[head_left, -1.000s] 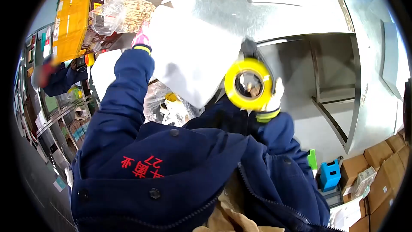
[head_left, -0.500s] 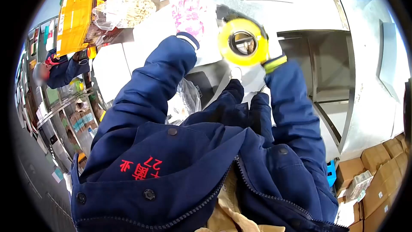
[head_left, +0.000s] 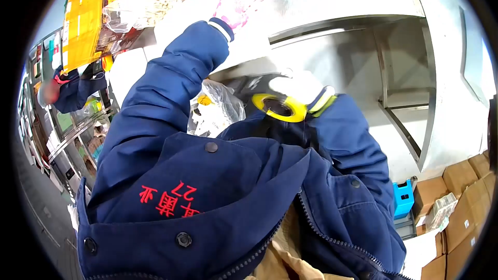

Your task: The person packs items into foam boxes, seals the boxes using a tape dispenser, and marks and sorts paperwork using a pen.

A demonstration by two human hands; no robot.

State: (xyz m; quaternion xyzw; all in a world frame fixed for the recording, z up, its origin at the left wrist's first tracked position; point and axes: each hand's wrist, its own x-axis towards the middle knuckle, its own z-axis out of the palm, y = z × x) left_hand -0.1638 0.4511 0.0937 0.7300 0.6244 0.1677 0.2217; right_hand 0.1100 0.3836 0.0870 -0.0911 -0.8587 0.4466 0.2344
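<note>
My left hand (head_left: 239, 6), in a pink-and-white glove, lies with fingers spread on a white surface (head_left: 181, 27) at the table's near edge. Glare hides part of its outline. In a white glove, my right hand (head_left: 301, 86) is closed on a black tape dispenser (head_left: 259, 84) with a roll of yellow tape (head_left: 280, 108). The dispenser is tilted and held low, in front of my jacket and below the table edge. Motion blurs the dispenser and the fingers around it.
A clear bag of pale strips (head_left: 155, 8) lies beside a yellow-taped box (head_left: 83, 21) at the upper left. Below the table edge is a plastic bag (head_left: 218, 108). A person (head_left: 78, 91) is at the far left. Cardboard boxes (head_left: 467, 212) and a blue holder (head_left: 402, 199) are lower right.
My right hand has swung the dispenser from the table edge down toward my body, tilting the yellow roll. My left hand has gone slightly farther forward and right on the white surface.
</note>
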